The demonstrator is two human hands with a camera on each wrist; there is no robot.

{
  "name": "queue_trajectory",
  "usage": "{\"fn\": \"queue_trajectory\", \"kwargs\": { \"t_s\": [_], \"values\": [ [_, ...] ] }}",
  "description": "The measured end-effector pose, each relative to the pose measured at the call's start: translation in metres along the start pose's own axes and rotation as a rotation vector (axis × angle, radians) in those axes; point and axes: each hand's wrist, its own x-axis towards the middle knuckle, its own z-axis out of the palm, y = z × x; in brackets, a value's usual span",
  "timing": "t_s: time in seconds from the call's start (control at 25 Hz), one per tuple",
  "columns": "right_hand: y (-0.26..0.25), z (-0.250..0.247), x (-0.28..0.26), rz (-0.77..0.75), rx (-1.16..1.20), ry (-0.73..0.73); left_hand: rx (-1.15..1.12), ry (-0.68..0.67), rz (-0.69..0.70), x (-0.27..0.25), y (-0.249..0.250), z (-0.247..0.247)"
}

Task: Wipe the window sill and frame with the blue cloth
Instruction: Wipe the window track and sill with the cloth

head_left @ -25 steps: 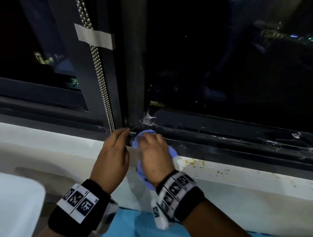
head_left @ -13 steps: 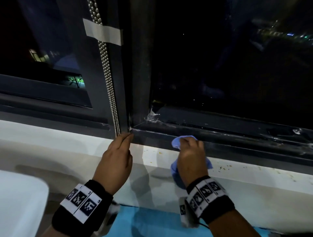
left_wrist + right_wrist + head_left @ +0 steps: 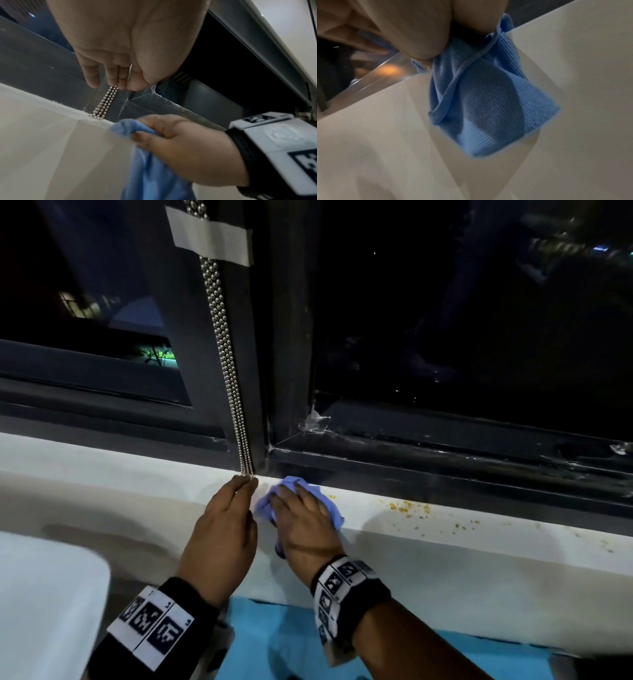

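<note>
My right hand (image 3: pixel 303 517) grips the bunched blue cloth (image 3: pixel 333 510) and presses it on the white window sill (image 3: pixel 462 537), right below the corner of the dark window frame (image 3: pixel 445 470). In the right wrist view a loose part of the cloth (image 3: pixel 488 108) hangs over the sill's front edge. Beside it my left hand (image 3: pixel 239 491) lies with straight fingers, the tips touching the lower end of the bead chain (image 3: pixel 226 364) at the frame post. The left wrist view shows those fingers (image 3: pixel 109 75) on the chain (image 3: pixel 104 104), with the cloth (image 3: pixel 145 169) below.
Yellow crumbs (image 3: pixel 407 506) are scattered on the sill to the right of the cloth. Cobweb-like residue (image 3: pixel 313 421) sticks in the frame's inner corner. Grey tape (image 3: pixel 212 236) holds the chain to the post. A white object (image 3: pixel 44 594) sits at lower left, and a blue surface (image 3: pixel 274 645) lies below.
My right hand slid the cloth to the right along the sill, then back left to the frame corner. The left hand stayed at the chain's end.
</note>
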Motion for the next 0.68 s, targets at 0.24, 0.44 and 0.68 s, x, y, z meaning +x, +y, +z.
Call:
{"fn": "queue_trajectory", "kwargs": {
  "t_s": [0.24, 0.44, 0.68],
  "values": [
    [0.037, -0.03, -0.045, 0.123, -0.108, 0.103, 0.032, -0.134, 0.109, 0.005, 0.01, 0.021],
    [0.035, -0.049, -0.06, 0.283, -0.161, 0.241, 0.051, -0.205, 0.176, 0.005, 0.018, 0.036],
    [0.03, -0.036, -0.022, 0.052, 0.107, 0.168, 0.029, -0.201, 0.173, 0.014, 0.036, 0.045]
  ]
}}
